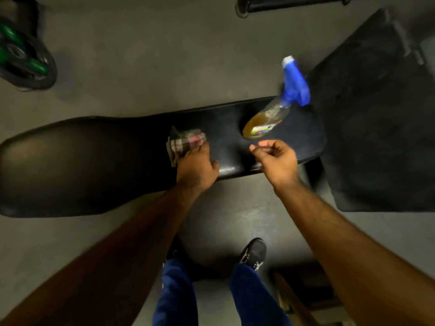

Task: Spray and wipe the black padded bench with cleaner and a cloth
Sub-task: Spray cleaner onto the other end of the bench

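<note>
The black padded bench (82, 158) runs across the view from left to right. A checked cloth (186, 143) lies bunched on its middle, and my left hand (196, 167) presses down on the cloth's near edge. A clear spray bottle (270, 121) with a blue trigger head and amber liquid stands tilted on the bench's right end. My right hand (275, 158) hovers just in front of the bottle, a small gap away, fingers loosely curled and holding nothing.
Green and black weight plates (21, 57) lie on the grey floor at far left. A black mat (381, 128) covers the floor to the right of the bench. My feet (254, 252) stand under the bench's near side. A wooden frame (306, 300) sits at lower right.
</note>
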### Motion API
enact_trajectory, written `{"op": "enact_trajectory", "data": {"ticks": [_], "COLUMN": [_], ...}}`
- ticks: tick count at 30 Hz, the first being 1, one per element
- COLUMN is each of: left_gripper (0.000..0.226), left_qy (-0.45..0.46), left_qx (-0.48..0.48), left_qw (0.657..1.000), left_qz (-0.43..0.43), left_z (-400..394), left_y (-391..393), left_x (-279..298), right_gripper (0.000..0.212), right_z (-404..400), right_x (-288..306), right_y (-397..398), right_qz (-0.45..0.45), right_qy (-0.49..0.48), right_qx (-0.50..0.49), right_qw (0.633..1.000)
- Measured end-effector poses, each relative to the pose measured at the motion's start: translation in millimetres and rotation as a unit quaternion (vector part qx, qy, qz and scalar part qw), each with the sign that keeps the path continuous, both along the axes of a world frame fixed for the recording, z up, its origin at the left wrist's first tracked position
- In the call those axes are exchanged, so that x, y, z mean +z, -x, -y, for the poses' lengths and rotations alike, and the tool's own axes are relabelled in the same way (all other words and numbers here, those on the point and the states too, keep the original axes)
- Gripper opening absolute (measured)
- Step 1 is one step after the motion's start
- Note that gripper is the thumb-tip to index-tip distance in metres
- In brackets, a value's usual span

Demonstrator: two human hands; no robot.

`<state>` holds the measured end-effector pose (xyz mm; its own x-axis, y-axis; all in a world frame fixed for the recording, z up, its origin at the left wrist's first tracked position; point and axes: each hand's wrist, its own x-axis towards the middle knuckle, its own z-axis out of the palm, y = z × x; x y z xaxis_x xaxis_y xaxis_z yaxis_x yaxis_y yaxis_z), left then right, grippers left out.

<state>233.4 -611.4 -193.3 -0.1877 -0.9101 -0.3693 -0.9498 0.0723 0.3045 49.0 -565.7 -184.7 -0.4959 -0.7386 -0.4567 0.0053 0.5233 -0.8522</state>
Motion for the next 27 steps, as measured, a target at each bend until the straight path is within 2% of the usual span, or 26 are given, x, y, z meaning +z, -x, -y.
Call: {"op": "enact_trajectory", "data": {"ticks": [4, 8, 9, 15, 19, 21, 23, 27], "left_gripper": [0.058, 0.057, 0.057, 0.058, 0.058, 0.06, 0.064, 0.06], "left_qy": [-0.024, -0.022, -0.02, -0.015, -0.013, -0.011, -0.009, 0.018], "left_qx": [0.009, 0.024, 0.029, 0.024, 0.015, 0.001, -0.018, -0.049], "left_qw": [1.0, 0.999, 0.999, 0.998, 0.999, 1.0, 1.0, 0.998], "left_qz": [0.001, -0.032, -0.038, -0.047, -0.045, -0.028, -0.003, 0.023], "left_z": [15.5, 40.2, 46.3, 74.7, 91.5, 96.9, 99.5, 97.3], "left_y": [32.9, 58.8, 63.1, 73.2, 65.4, 56.5, 47.2, 39.3], "left_x": [16.5, 26.5, 26.3, 1.3, -25.2, -41.7, -57.1, -78.6], "right_gripper": [0.05, 0.095, 0.096, 0.044, 0.039, 0.025, 0.022, 0.022], "right_z": [11.4, 44.8, 53.2, 86.1, 104.3, 115.8, 123.9, 140.1], "right_x": [31.0, 49.8, 51.0, 43.3, 40.8, 38.8, 39.9, 43.8], "right_y": [34.4, 51.3, 52.8, 59.0, 57.2, 51.1, 42.6, 25.3], "right_qz": [-0.059, -0.101, -0.101, -0.111, -0.182, -0.183, -0.178, -0.203], "right_qy": [0.053, 0.072, 0.077, 0.139, 0.158, 0.179, 0.186, 0.141], "right_qx": [-0.004, 0.032, 0.043, 0.104, 0.158, 0.161, 0.181, 0.216], "right_qw": [0.997, 0.992, 0.991, 0.978, 0.957, 0.953, 0.949, 0.945]}}
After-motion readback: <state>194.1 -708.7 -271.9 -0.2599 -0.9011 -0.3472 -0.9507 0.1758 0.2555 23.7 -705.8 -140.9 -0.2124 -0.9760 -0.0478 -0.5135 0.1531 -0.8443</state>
